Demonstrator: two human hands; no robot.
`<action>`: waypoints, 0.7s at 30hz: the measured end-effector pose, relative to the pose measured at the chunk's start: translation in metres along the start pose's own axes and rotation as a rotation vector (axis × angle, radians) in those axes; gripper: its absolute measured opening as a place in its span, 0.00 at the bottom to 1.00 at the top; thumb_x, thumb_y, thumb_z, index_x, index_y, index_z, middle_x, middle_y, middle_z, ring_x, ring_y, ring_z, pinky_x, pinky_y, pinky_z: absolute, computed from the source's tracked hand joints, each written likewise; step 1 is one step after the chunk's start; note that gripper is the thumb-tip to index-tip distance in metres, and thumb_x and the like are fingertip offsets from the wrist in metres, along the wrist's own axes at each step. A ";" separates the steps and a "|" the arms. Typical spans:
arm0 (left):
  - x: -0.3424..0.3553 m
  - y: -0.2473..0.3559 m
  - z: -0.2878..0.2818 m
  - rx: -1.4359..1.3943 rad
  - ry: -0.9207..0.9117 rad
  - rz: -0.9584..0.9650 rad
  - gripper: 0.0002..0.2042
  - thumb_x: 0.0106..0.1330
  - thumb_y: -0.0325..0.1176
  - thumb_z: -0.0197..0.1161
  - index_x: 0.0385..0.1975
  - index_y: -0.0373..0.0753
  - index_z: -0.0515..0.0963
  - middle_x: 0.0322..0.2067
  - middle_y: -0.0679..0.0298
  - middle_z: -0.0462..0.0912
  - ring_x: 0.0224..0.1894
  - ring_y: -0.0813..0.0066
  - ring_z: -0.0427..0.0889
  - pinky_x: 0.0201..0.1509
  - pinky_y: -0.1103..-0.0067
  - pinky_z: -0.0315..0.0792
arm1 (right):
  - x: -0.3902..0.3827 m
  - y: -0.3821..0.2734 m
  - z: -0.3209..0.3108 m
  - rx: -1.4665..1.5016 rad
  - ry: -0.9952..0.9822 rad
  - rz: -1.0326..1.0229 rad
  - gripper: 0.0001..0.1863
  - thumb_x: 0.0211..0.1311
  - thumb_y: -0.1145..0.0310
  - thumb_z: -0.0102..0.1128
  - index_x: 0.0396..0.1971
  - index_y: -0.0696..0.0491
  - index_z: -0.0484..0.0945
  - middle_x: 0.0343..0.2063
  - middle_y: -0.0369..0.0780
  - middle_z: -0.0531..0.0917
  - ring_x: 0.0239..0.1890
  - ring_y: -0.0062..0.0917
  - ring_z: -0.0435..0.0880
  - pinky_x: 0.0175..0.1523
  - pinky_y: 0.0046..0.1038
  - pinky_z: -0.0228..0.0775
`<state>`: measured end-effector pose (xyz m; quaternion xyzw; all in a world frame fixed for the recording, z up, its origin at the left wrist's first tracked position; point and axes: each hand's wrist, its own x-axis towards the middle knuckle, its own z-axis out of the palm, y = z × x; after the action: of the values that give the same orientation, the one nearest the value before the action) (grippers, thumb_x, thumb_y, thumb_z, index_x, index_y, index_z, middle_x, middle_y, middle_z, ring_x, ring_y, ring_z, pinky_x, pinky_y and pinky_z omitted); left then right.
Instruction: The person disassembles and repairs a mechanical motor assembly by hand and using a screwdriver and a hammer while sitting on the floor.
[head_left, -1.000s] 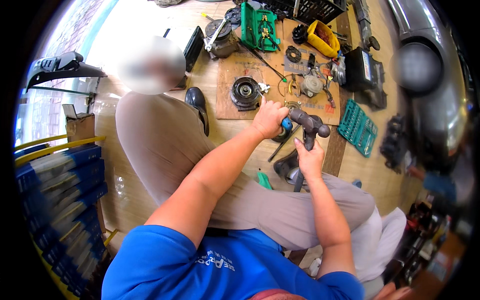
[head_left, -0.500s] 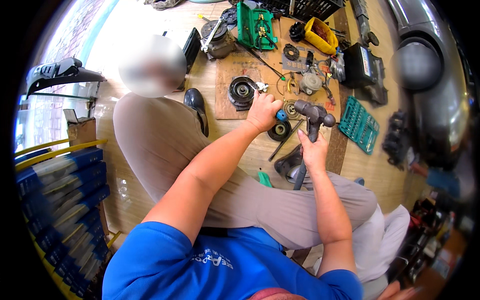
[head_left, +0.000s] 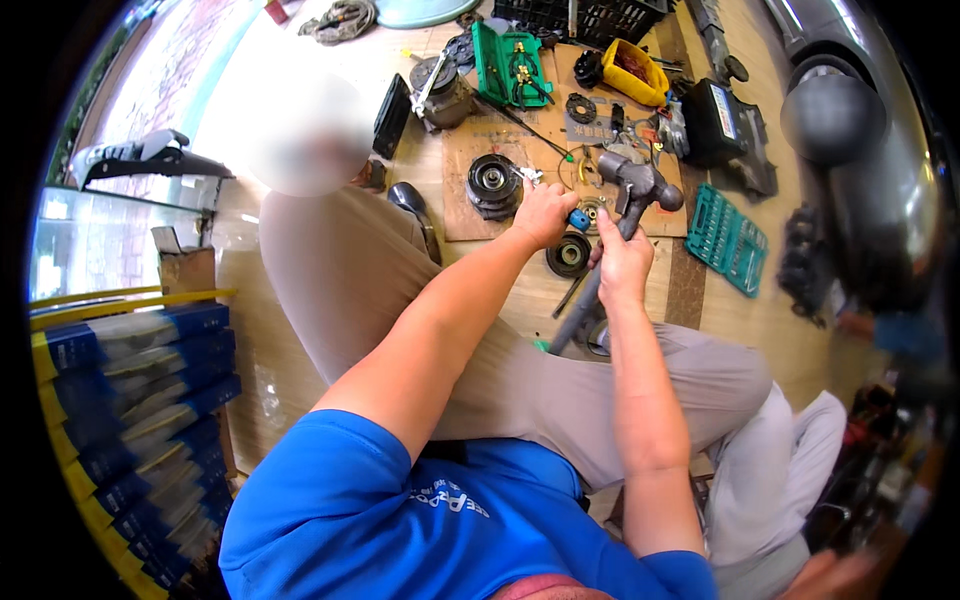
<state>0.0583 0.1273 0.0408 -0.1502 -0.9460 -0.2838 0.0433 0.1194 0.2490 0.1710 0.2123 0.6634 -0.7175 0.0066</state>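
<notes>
My left hand (head_left: pixel 545 215) is closed round a tool with a blue handle end (head_left: pixel 579 219); its shaft is hidden by the fingers. Just past the fingertips is a small whitish piece (head_left: pixel 528 176), beside a black round pulley-like part (head_left: pixel 492 185) on the cardboard. My right hand (head_left: pixel 622 265) grips a ball-peen hammer (head_left: pixel 642 184) by the handle, close below its dark head. The head hangs to the right of the blue handle end, apart from it. Below my left hand, a dark grooved pulley (head_left: pixel 569 254) lies on the floor, near a metal hub (head_left: pixel 592 210).
Cardboard (head_left: pixel 460 222) lies under scattered parts. Beyond are a green tool case (head_left: pixel 490 65), a yellow container (head_left: pixel 635 72) and a metal compressor-like part (head_left: pixel 445 100). A black battery (head_left: pixel 712 125) and teal socket case (head_left: pixel 727 240) stand right. Stacked blue boxes (head_left: pixel 140 400) are left.
The hammer has risen away from me and its handle now slants more. My left hand keeps its grip on the blue-handled tool. The whole view has shifted slightly.
</notes>
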 end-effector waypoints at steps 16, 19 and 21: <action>0.029 0.001 0.007 -0.123 0.121 0.120 0.06 0.47 0.27 0.62 0.27 0.41 0.76 0.28 0.56 0.79 0.37 0.52 0.76 0.44 0.62 0.67 | -0.010 0.064 -0.016 0.007 0.227 0.158 0.06 0.55 0.75 0.60 0.27 0.56 0.71 0.12 0.34 0.70 0.09 0.21 0.69 0.15 0.27 0.65; 0.025 -0.004 0.005 -0.133 0.125 0.126 0.07 0.47 0.28 0.63 0.28 0.42 0.77 0.28 0.56 0.79 0.37 0.52 0.76 0.44 0.62 0.68 | -0.007 0.062 -0.022 0.006 0.237 0.134 0.06 0.56 0.75 0.60 0.28 0.56 0.71 0.12 0.34 0.70 0.09 0.20 0.69 0.15 0.26 0.65; 0.026 -0.001 0.004 -0.141 0.121 0.108 0.08 0.47 0.28 0.64 0.28 0.42 0.77 0.28 0.57 0.79 0.37 0.52 0.76 0.44 0.62 0.68 | -0.013 0.049 -0.020 0.112 0.339 0.054 0.06 0.57 0.76 0.59 0.30 0.55 0.70 0.14 0.34 0.71 0.09 0.20 0.69 0.15 0.25 0.64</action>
<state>0.0330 0.1351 0.0412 -0.1860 -0.9099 -0.3557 0.1049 0.1513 0.2589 0.1276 0.3482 0.6081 -0.7067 -0.0979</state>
